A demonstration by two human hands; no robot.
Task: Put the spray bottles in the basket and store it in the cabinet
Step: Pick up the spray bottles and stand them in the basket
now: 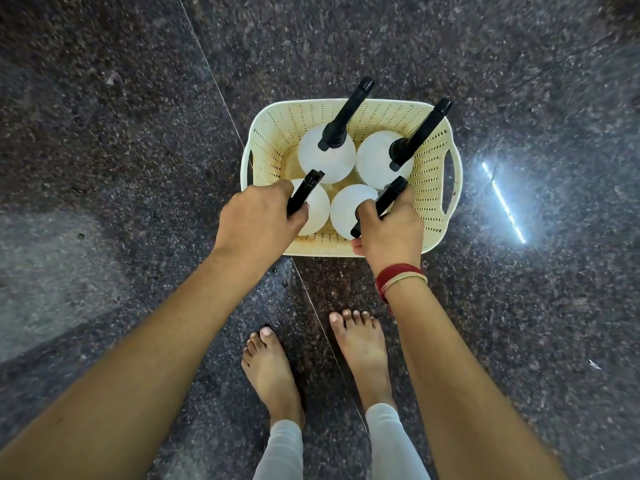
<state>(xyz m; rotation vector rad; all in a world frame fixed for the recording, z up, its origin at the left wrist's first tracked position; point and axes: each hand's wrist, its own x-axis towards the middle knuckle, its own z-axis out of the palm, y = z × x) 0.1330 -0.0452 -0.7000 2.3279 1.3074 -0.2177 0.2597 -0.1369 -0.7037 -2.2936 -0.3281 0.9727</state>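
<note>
A cream perforated basket [436, 168] with side handles stands on the dark stone floor. Inside it stand several white spray bottles with black spray heads. The two far ones, a left bottle [327, 161] and a right bottle [375, 159], stand free. My left hand [258, 220] is closed around the black head of the near left bottle [317, 207]. My right hand [391, 230] grips the black head of the near right bottle [348, 209]. Both held bottles are upright inside the basket.
My bare feet [273, 372] stand just behind the basket on the speckled granite floor [138, 133]. A floor seam runs diagonally under the basket. A bright tube-light reflection [504, 202] lies on the floor to the right. No cabinet is in view.
</note>
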